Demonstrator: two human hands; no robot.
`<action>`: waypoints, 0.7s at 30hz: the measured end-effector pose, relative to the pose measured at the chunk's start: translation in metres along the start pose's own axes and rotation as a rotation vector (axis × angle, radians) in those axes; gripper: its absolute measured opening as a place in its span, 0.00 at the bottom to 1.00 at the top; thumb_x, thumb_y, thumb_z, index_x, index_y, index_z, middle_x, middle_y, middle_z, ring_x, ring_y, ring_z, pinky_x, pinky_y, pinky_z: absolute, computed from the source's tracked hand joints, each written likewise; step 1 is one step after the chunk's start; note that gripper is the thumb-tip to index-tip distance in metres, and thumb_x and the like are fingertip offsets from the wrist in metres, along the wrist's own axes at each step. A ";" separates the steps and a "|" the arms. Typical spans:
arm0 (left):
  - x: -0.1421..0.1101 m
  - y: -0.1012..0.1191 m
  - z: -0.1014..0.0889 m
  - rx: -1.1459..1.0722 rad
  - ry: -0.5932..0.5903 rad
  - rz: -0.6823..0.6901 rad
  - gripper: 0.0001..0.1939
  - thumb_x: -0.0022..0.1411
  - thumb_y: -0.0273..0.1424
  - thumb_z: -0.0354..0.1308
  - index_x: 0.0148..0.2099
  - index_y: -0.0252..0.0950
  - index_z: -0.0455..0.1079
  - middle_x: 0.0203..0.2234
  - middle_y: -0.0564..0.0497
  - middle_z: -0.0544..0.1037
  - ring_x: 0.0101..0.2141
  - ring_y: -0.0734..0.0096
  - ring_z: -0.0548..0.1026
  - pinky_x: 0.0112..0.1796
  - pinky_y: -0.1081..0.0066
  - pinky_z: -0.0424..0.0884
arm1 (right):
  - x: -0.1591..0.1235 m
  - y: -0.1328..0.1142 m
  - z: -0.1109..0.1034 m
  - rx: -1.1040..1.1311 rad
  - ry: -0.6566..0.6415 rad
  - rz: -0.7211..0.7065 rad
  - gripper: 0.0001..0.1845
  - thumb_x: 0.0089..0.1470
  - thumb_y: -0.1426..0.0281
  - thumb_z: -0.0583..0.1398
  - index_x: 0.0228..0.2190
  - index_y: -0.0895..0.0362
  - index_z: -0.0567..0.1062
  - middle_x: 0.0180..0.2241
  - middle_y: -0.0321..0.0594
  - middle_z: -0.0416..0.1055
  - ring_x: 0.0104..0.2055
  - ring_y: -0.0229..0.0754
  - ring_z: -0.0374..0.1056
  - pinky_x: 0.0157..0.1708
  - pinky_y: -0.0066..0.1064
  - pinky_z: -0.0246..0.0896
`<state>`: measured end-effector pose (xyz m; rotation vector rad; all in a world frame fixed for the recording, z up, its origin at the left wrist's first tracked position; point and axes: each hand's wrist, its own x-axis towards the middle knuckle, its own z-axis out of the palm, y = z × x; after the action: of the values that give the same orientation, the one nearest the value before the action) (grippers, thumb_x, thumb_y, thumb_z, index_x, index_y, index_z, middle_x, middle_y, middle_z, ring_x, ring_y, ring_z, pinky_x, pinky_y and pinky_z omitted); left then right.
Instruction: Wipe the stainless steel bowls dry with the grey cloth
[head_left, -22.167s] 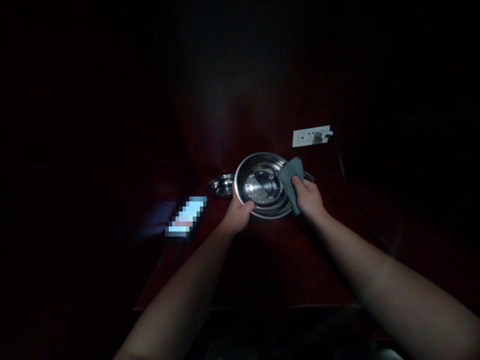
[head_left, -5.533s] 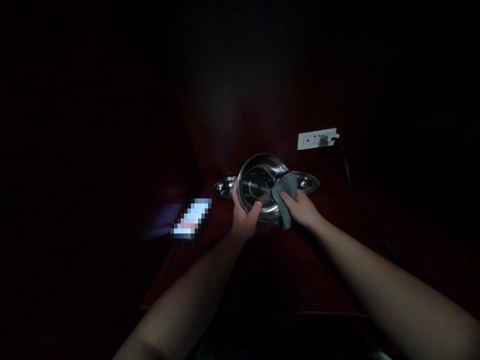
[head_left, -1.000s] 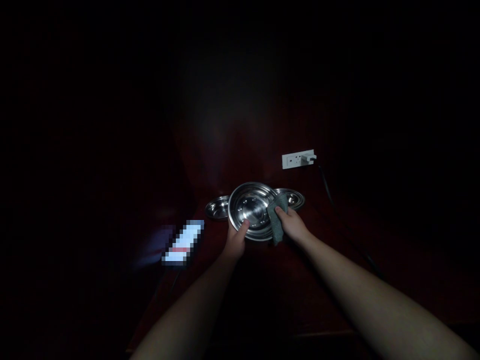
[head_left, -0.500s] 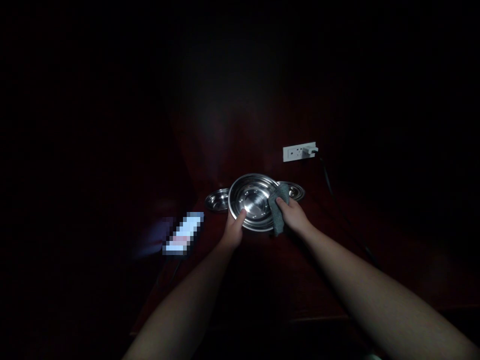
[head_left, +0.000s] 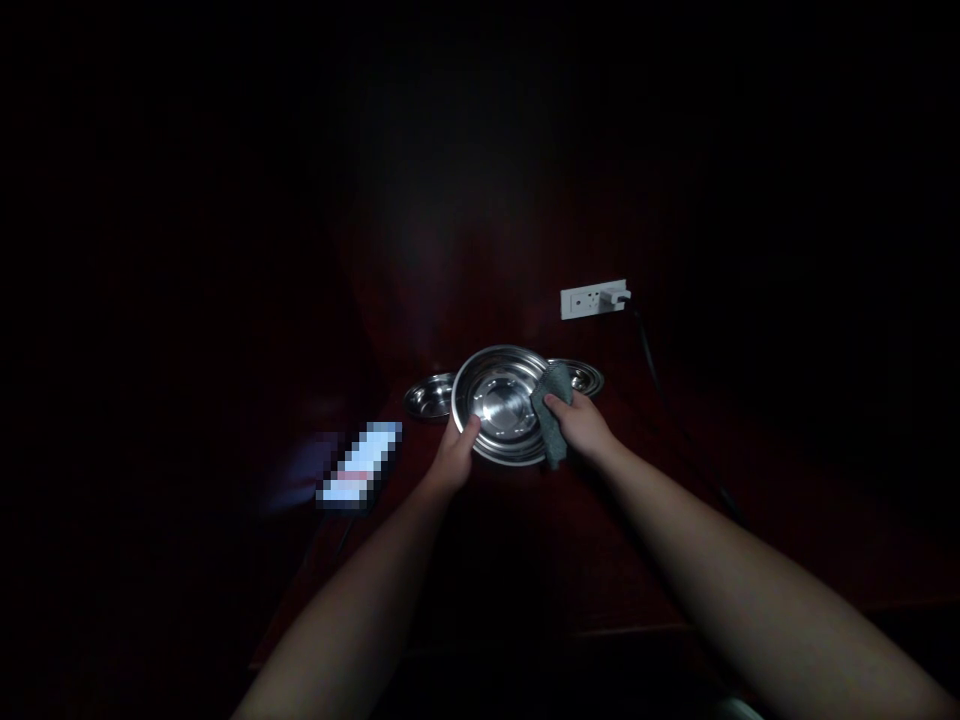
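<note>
A shiny steel bowl (head_left: 501,408) is held up, tilted so that its inside faces me. My left hand (head_left: 454,455) grips its lower left rim, the thumb lying over the edge and the other fingers hidden behind. At the right rim, my right hand (head_left: 581,422) pinches a grey-green cloth (head_left: 553,420) folded over the bowl's edge. Behind the held bowl, a second steel bowl (head_left: 429,397) shows at the left. Another round steel dish (head_left: 591,380) shows at the right, partly covered by the cloth and hand.
A lit phone (head_left: 361,465), its screen blurred out, lies at the table's left side. On the back wall is a white socket (head_left: 592,299) with a plug, whose black cable (head_left: 651,360) runs down to the right. The dark red table (head_left: 540,570) has its front edge below. Surroundings are very dark.
The whole view has shifted slightly, so things sit a little further left. Both hands keep their hold, and the cloth has been shifted slightly against the bowl's right rim.
</note>
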<state>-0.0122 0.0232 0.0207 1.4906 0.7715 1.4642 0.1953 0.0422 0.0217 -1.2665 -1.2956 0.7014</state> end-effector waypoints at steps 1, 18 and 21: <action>-0.001 -0.001 0.000 0.018 -0.009 0.009 0.31 0.57 0.46 0.54 0.58 0.35 0.60 0.57 0.43 0.66 0.58 0.56 0.61 0.59 0.60 0.53 | 0.001 0.000 0.000 -0.001 0.001 -0.001 0.17 0.48 0.59 0.55 0.34 0.58 0.73 0.32 0.42 0.76 0.33 0.45 0.71 0.35 0.36 0.65; 0.001 -0.013 -0.002 -0.048 0.029 -0.047 0.30 0.57 0.44 0.56 0.57 0.35 0.60 0.55 0.43 0.68 0.56 0.57 0.64 0.58 0.60 0.55 | -0.005 -0.012 0.001 0.009 0.092 -0.104 0.18 0.42 0.64 0.60 0.36 0.59 0.71 0.36 0.46 0.75 0.37 0.46 0.72 0.40 0.40 0.66; 0.002 -0.016 -0.001 -0.104 0.044 -0.075 0.28 0.56 0.41 0.57 0.56 0.35 0.62 0.54 0.44 0.69 0.56 0.57 0.64 0.58 0.59 0.55 | -0.004 -0.011 -0.001 0.015 0.105 -0.122 0.17 0.42 0.63 0.61 0.36 0.58 0.71 0.35 0.45 0.75 0.35 0.47 0.71 0.39 0.41 0.66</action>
<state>-0.0108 0.0322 0.0072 1.3422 0.7585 1.4619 0.1924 0.0354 0.0311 -1.1861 -1.2675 0.5500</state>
